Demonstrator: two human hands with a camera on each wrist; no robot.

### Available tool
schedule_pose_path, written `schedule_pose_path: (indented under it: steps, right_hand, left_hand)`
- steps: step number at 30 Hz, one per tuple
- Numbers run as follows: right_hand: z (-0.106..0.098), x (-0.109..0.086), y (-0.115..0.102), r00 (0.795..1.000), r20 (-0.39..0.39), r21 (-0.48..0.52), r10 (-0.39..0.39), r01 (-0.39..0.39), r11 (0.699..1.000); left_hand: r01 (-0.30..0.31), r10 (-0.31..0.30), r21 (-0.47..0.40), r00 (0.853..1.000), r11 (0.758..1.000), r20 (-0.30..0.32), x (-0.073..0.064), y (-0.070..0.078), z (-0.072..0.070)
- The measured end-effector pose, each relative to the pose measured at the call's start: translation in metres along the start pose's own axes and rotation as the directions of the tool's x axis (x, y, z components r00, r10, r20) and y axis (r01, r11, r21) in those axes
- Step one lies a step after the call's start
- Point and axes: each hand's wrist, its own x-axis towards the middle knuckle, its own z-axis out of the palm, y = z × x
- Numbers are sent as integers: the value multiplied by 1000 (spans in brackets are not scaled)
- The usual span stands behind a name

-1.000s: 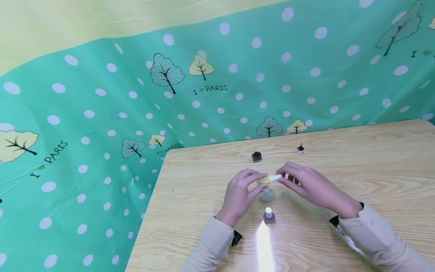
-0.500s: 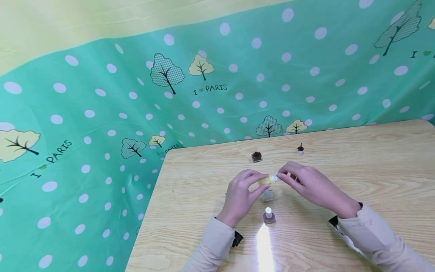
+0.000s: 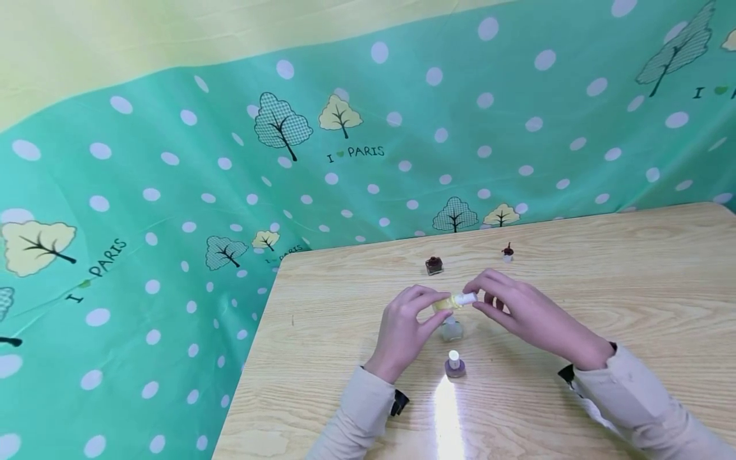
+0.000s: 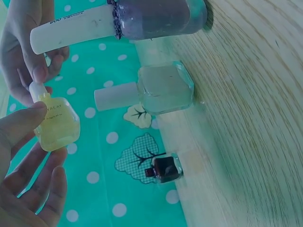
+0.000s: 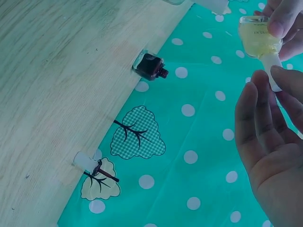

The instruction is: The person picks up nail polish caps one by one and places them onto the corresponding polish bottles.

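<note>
My left hand point(image 3: 402, 329) pinches a small nail polish bottle point(image 4: 59, 124) of pale yellow liquid between thumb and fingers, tilted on its side above the table. At its white cap point(image 5: 271, 71) is my right hand point(image 3: 526, 314), with thumb and fingertips on either side of the cap's end. The cap is still on the bottle neck. Just below the hands stands a capped nail polish bottle with clear-whitish contents point(image 3: 452, 329). Nearer me, a purple-grey nail polish bottle point(image 3: 455, 367) stands upright with its white cap on.
An uncapped dark red nail polish bottle point(image 3: 434, 266) stands toward the back of the wooden table point(image 3: 322, 358). To its right, a white cap with its dark brush pointing up point(image 3: 508, 253) rests on the tabletop. A green dotted cloth point(image 3: 368, 128) hangs behind.
My right fingers closed further over the cap half a second ago and now sit back at its tip, showing more of it. The yellow bottle has tilted slightly; the standing bottles have not moved.
</note>
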Motion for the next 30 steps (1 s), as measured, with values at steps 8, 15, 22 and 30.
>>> schedule_pose_path:
  steps: [8, 15, 22, 30]
  right_hand:
    - [0, 2, 0, 1000, 2, -15, 14, -14, 1000]
    - [2, 2, 0, 995, 23, -38, 100, -99, 994]
    - [3, 4, 3, 992, 31, -33, 124, -123, 992]
    - [3, 5, 4, 991, 15, -17, 132, -132, 991]
  left_hand:
    - [-6, 6, 4, 1000, 1000, -9, 1, 1, 0]
    - [-6, 6, -18, 1000, 1000, -3, 1, 3, 1]
    - [-21, 21, -22, 1000, 1000, -1, 3, 4, 2]
    - [-11, 11, -9, 1000, 1000, -5, 3, 1, 3]
